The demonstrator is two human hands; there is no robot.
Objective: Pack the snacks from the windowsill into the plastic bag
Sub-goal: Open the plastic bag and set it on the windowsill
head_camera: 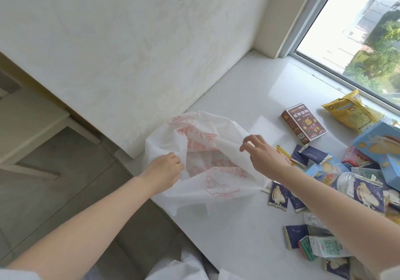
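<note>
Plastic bag [201,165]: thin, crumpled, red-printed.

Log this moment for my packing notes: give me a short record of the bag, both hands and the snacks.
bag: white plastic bag with red print, on the windowsill, mouth being opened
left hand: grips the bag's near-left edge
right hand: pinches the bag's right edge
snacks: brown box, yellow packet, blue box, dark pouches, all right of the bag
packed: no snack visible inside
</note>
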